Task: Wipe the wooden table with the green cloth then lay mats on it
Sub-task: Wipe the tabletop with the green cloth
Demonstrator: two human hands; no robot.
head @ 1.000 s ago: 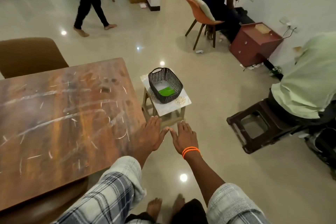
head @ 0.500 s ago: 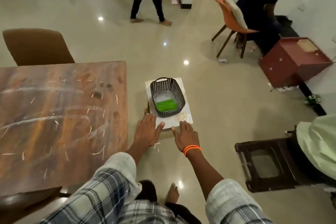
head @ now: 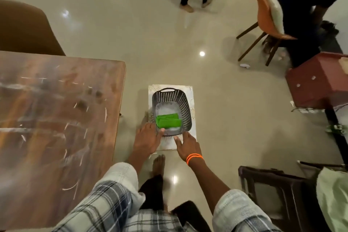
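Observation:
A folded green cloth lies in a dark plastic basket on top of pale mats. The basket stands on a small white-topped stool right of the wooden table, whose top is smeared with white streaks. My left hand is open, its fingers reaching the basket's near left rim, close to the cloth. My right hand, with orange bands at the wrist, is open just in front of the basket's near edge. Neither hand holds anything.
A brown chair stands behind the table. A dark plastic stool with someone in pale green is at the right. An orange chair, a red cabinet and two other people are farther off.
I have stepped closer to the basket, which is now right under my view. Both hands moved forward from short of the stool to the basket's near rim.

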